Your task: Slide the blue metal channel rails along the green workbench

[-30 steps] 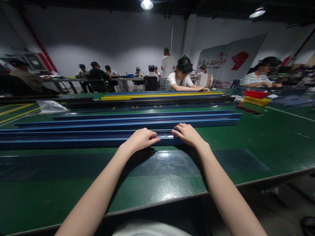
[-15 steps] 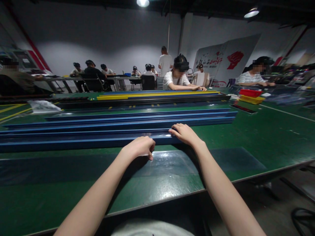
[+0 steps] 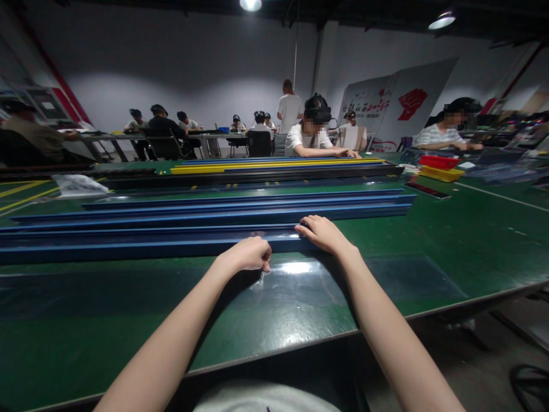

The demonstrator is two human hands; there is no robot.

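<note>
My left hand (image 3: 249, 254) is closed in a pinch on the near edge area of a clear plastic film strip (image 3: 295, 286). A small crease of film rises just below the fingertips. The film lies along the green tabletop in front of me. Beyond it lies a long blue channel strip (image 3: 128, 246), running off to the left. At its right end, my right hand (image 3: 322, 233) is closed over it, thumb and fingers curled at the far edge. That hand hides part of the strip's end.
More blue channel strips (image 3: 240, 214) lie behind, then black and yellow strips (image 3: 278, 166). A phone (image 3: 426, 190), a red tray (image 3: 438, 162) and a yellow tray (image 3: 441, 173) are at right. The table's near edge (image 3: 274, 356) runs below my forearms. A co-worker (image 3: 306, 137) sits opposite.
My left fingers have closed more tightly, and the film under them is now pulled up into a crease. My right hand stays on the blue channel strip.
</note>
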